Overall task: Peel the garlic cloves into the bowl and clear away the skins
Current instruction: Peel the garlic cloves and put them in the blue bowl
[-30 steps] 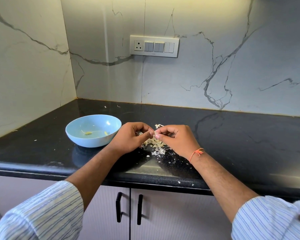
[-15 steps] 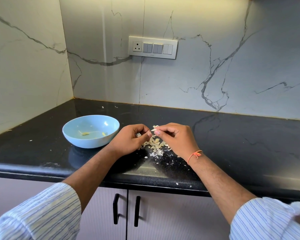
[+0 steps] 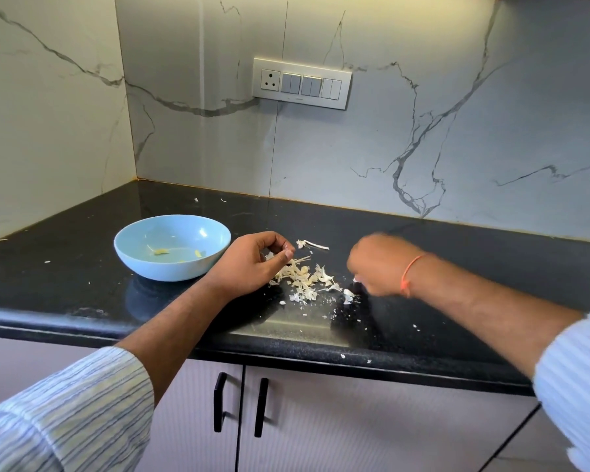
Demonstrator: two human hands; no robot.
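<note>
A light blue bowl (image 3: 123, 248) stands on the black counter with two small peeled garlic pieces (image 3: 160, 251) inside. My left hand (image 3: 249, 265) hovers just right of the bowl, thumb and fingertips pinched together on a small garlic clove that they mostly hide. A loose pile of white garlic skins (image 3: 304, 277) lies on the counter between my hands. My right hand (image 3: 377, 267) is blurred at the right of the pile, with its fingers curled down. A white bit of skin shows at its fingertips, low over the counter.
The black counter (image 3: 457, 267) runs to marble walls at the back and left. Small skin flecks are scattered toward the front edge (image 3: 343, 356) and near the back corner. A switch plate (image 3: 300, 82) sits on the back wall. Cabinet doors with black handles (image 3: 241, 407) are below.
My hands were together over the pile, both pinching the clove. They have since come apart: the right hand has swung right and down, while the left has stayed beside the bowl.
</note>
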